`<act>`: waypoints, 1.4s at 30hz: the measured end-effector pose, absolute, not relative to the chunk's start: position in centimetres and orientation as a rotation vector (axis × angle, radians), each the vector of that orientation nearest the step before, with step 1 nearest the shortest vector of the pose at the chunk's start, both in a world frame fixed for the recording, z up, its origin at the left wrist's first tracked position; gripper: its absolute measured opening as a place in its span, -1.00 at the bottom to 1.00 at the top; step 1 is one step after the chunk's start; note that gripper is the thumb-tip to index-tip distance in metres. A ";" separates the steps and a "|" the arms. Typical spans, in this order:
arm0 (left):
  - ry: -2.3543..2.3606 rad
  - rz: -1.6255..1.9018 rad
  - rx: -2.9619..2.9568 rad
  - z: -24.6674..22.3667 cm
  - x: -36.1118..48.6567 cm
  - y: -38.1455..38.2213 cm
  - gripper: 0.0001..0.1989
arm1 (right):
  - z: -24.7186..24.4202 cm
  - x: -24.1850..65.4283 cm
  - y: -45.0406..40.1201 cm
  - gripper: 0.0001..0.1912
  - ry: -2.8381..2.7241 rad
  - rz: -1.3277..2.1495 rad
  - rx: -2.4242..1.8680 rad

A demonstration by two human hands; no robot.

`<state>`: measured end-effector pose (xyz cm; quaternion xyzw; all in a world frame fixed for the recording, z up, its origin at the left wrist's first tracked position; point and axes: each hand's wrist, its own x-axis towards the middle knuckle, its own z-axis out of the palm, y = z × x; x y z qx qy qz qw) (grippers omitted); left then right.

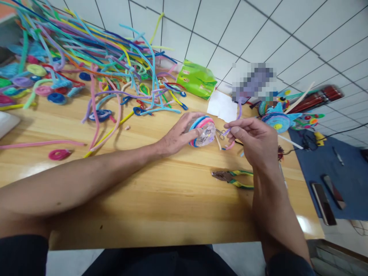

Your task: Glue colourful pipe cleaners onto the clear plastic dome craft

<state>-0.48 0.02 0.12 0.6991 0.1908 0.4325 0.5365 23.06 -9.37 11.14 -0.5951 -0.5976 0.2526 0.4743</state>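
Observation:
My left hand is wrapped round a clear plastic piece that has pink and blue pipe cleaners wound about it. Between the thumb and fingers of my right hand is a purple pipe cleaner, one end rising above the hand and the other pointing at the clear piece. A small gap separates the two hands. Just behind that gap lie small scissors, partly hidden, and a short pink pipe cleaner piece. Pliers with green and yellow handles rest on the table below my right hand.
Many loose pipe cleaners and coiled pieces cover the table's back left. A green packet and white paper lie at the back. Finished-looking pipe cleaner figures stand right. A phone lies on the blue mat.

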 end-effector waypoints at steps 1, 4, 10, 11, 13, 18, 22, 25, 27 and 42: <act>0.449 1.026 1.669 0.2 -0.5 0.0 -0.45 | 11.3 22.6 -9.0 -0.88 -1.472 0.589 -1.424; 0.438 1.019 1.674 0.3 -0.6 0.0 -0.44 | 11.4 21.2 -8.0 -0.85 -1.539 0.545 -1.335; 0.425 1.018 1.682 0.3 -0.6 0.0 -0.41 | 10.5 19.7 -6.7 -0.80 -1.627 0.573 -1.355; 0.425 1.022 1.685 0.3 -0.6 0.0 -0.41 | 10.3 19.7 -6.6 -0.79 -1.629 0.568 -1.366; 0.430 1.024 1.691 0.3 -0.6 0.0 -0.41 | 9.9 19.7 -6.5 -0.78 -1.630 0.543 -1.371; 0.434 1.032 1.700 0.2 -0.6 0.0 -0.41 | 9.0 19.7 -6.4 -0.80 -1.592 0.503 -1.350; 0.429 1.037 1.707 0.1 -0.6 0.1 -0.43 | 8.7 19.4 -6.3 -0.79 -1.559 0.545 -1.343; 0.431 1.034 1.716 0.0 -0.6 0.1 -0.42 | 8.7 19.1 -6.3 -0.79 -1.547 0.587 -1.335; 0.435 1.029 1.718 0.0 -0.6 0.1 -0.42 | 8.8 19.1 -6.3 -0.81 -1.532 0.601 -1.318; 0.428 1.043 1.713 -0.5 -0.4 0.2 -0.45 | 8.4 19.2 -6.2 -0.87 -1.531 0.635 -1.345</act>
